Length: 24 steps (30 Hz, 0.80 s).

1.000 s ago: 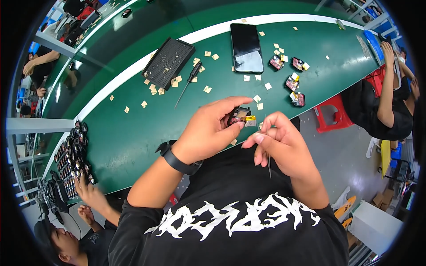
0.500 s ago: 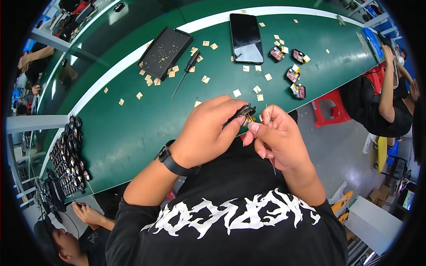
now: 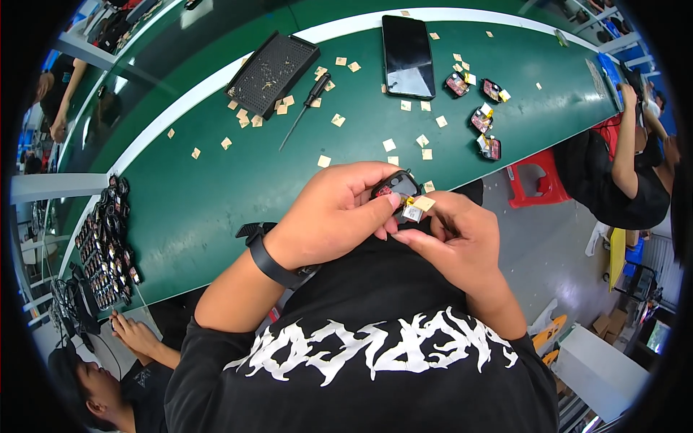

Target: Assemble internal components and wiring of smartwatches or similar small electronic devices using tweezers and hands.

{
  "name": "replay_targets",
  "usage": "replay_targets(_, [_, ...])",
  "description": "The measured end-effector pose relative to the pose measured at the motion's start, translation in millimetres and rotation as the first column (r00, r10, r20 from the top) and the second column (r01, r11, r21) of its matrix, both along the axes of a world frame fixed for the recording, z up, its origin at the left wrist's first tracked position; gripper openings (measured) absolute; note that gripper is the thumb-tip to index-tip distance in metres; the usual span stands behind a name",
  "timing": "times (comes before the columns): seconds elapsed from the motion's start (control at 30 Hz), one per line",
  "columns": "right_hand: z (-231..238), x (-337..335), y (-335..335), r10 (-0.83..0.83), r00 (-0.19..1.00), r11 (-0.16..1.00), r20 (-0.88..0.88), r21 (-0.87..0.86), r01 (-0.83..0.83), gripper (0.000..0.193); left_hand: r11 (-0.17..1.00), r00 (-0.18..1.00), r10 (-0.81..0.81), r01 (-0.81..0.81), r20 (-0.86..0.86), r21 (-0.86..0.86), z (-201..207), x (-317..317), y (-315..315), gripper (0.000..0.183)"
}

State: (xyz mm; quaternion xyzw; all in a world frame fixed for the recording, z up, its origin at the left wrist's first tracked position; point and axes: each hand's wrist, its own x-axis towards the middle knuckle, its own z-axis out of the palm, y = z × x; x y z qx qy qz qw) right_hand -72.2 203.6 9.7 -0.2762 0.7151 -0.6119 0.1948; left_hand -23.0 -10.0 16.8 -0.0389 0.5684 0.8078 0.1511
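Observation:
My left hand [image 3: 339, 206] is closed around a small black device housing [image 3: 395, 185], whose open face shows red and dark parts inside. A small silver battery [image 3: 412, 214] with yellow tape hangs at the housing's lower right. Over the battery lies a cream square pad [image 3: 424, 203], touching the fingertips of my right hand [image 3: 458, 231]. That hand's fingers are curled, and its thumb reaches toward the battery from below. Something dark shows within the curl, too hidden to name.
A black tray [image 3: 271, 76], a screwdriver [image 3: 307, 108] and a phone [image 3: 408, 58] lie on the green table. Cream pads are scattered around. Several similar housings [image 3: 482, 119] lie at right, many dark cabled pieces [image 3: 105, 245] at left. Co-workers sit both sides; a red stool [image 3: 538, 177] stands right.
The housing has turned from edge-on to show its open face. The battery and cream pad now show clearly. The thin metal rod in my right hand no longer shows.

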Motion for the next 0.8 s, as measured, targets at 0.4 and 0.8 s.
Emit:
replay_targets(0.4, [3.9,-8.9,-7.8,-0.084,0.946,0.979,-0.312,0.15,0.137,0.014,0.952,0.999,0.016,-0.03,-0.047,-0.305,-0.9,0.3,5.4,0.023])
replay_targets(0.8, [-3.8,-1.6,-17.5,-0.186,0.978,0.976,-0.1,0.094,0.195,0.015,0.927,0.988,0.037,-0.09,-0.15,-0.364,-2.3,1.9,8.6,0.027])
